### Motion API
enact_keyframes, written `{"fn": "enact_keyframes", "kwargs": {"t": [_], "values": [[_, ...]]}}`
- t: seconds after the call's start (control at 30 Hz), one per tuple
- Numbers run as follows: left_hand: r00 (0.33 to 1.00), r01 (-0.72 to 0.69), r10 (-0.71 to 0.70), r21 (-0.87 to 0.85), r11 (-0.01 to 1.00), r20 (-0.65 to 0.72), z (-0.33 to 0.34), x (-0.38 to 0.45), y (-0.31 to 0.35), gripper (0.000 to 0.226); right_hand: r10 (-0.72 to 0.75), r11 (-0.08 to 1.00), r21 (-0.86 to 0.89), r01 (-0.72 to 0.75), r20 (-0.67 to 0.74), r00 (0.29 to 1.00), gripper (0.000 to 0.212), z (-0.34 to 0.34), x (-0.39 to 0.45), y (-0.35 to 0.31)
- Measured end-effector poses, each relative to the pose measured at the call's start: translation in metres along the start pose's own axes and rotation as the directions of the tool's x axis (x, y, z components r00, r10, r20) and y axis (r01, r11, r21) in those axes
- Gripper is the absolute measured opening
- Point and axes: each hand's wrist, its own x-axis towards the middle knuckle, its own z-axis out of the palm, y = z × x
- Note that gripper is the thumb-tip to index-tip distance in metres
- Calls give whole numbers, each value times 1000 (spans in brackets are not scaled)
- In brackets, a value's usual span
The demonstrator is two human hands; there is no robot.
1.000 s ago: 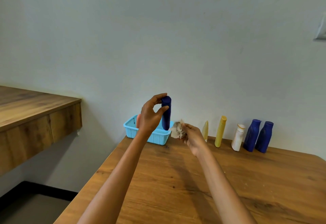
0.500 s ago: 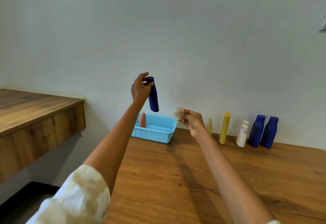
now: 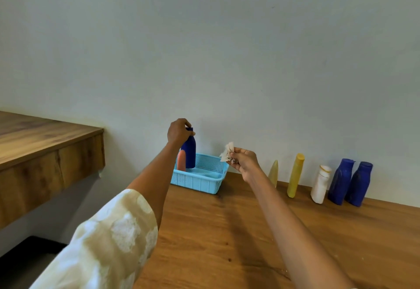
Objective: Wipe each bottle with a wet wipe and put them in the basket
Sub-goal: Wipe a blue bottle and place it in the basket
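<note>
My left hand [image 3: 178, 131] grips the top of a dark blue bottle [image 3: 189, 152], held upright with its lower end inside the light blue basket [image 3: 200, 180] at the table's far left corner. An orange bottle [image 3: 181, 161] stands in the basket beside it. My right hand [image 3: 244, 163] pinches a crumpled wet wipe [image 3: 227, 152] just right of the basket. Along the wall stand a pale yellow bottle [image 3: 273, 172], a tall yellow bottle [image 3: 295, 175], a white bottle [image 3: 321, 184] and two dark blue bottles [image 3: 341, 180] [image 3: 359, 184].
The wooden table [image 3: 227, 232] runs from the basket toward me, with the wall right behind the bottles. A second wooden counter [image 3: 45, 143] stands to the left across a gap, with dark floor [image 3: 22, 257] below.
My left hand has carried the dark blue bottle up, over to the left and down into the basket. My right hand has stayed near the basket's right side with the wipe.
</note>
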Motion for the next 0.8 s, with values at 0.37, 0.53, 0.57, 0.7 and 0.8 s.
{"fn": "enact_keyframes", "kwargs": {"t": [0.37, 0.53, 0.57, 0.7, 0.8], "values": [[997, -48, 42, 92, 995, 63, 9, 10, -20, 29, 9, 1000, -24, -9, 10, 1000, 26, 11, 12, 16], [988, -100, 87, 102, 990, 125, 6, 10, -27, 43, 21, 1000, -16, -21, 5, 1000, 25, 13, 11, 22], [985, -115, 99, 109, 987, 142, 7, 10, -28, 46, 24, 1000, -17, -24, 3, 1000, 25, 13, 10, 23], [974, -168, 138, 159, 973, 180, 4, 4, -27, 54, 25, 1000, -8, -25, -5, 1000, 26, 12, 2, 18], [974, -191, 166, 166, 968, 152, -3, -3, -21, 56, 19, 1000, -1, -19, -17, 1000, 26, 12, -8, 10]]}}
